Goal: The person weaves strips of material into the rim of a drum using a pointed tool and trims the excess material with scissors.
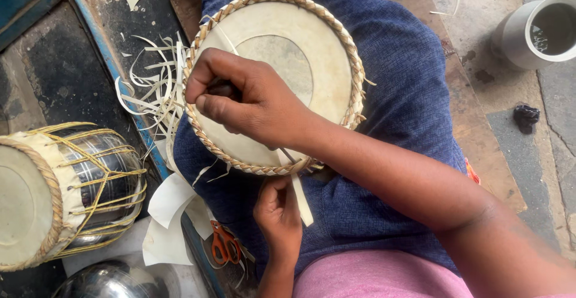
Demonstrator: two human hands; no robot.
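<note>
- Drumhead [300, 46], frame centre, lies on lap.
- Right hand [246, 97] rests over drumhead, fist closed on dark tool [221, 88].
- Left hand [277, 214], below rim, pinches pale strip [302, 199].

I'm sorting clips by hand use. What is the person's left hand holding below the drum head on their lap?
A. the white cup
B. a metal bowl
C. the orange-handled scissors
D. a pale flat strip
D: the left hand pinches a pale flat strip hanging from the drum head's woven rim; the scissors lie untouched beside it.
</note>
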